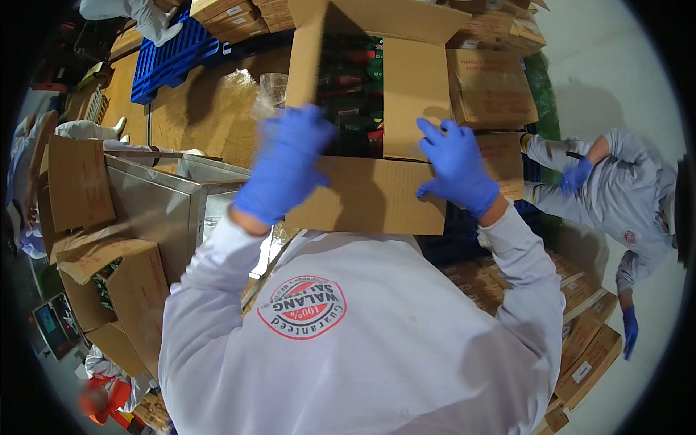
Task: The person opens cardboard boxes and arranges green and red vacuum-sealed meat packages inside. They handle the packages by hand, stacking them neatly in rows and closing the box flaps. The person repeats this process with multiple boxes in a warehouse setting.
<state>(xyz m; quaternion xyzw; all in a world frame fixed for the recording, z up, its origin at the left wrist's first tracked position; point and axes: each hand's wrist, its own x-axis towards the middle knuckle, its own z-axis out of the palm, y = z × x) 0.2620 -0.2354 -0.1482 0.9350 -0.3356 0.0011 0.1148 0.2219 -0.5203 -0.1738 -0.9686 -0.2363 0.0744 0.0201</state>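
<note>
An open cardboard box stands before me, its near flap towards my chest. Dark green and red packets fill its visible inside. The left flap stands up, while the right flap lies flat and the far flap leans outward. My left hand, blue-gloved and blurred, is at the box's left side just below the left flap; whether it touches is unclear. My right hand, also blue-gloved, is over the right flap's near corner with fingers spread and nothing in it.
Closed cartons are stacked to the right, beside a co-worker. A steel table or bin stands left, near an opened carton. A blue plastic pallet and another person's legs are at the far left.
</note>
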